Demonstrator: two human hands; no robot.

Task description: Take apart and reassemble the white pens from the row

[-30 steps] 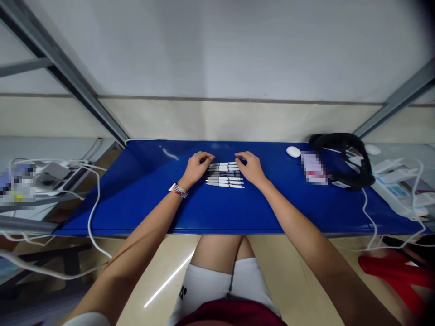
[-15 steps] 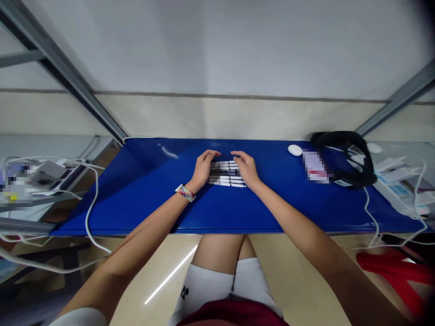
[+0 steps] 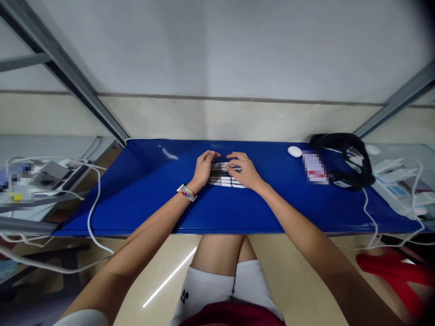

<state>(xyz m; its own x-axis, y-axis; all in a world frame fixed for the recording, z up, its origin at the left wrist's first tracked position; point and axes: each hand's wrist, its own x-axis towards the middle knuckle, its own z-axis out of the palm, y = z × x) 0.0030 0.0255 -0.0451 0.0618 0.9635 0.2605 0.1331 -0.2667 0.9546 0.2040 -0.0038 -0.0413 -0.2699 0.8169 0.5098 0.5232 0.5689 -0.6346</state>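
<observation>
A row of slim white-and-black plastic pens (image 3: 222,177) lies side by side near the middle of the glossy blue mat (image 3: 152,190). My left hand (image 3: 203,168) cups their left ends, fingers curled and gripping nothing. My right hand (image 3: 245,170) lies over their right ends; whether it pinches one I cannot tell. A smooth white oval mouse (image 3: 294,151) sits far right, below a matte grey wall (image 3: 217,54).

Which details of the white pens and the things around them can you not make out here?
Head view only.
Row of white plastic pens: right ends and print hidden under the right hand; too small to count.
Whether the left hand or right hand grips a pen: fingers cover it.
Flat card on the blue mat: blurred out.
Red thing: cut off by the right edge.
</observation>
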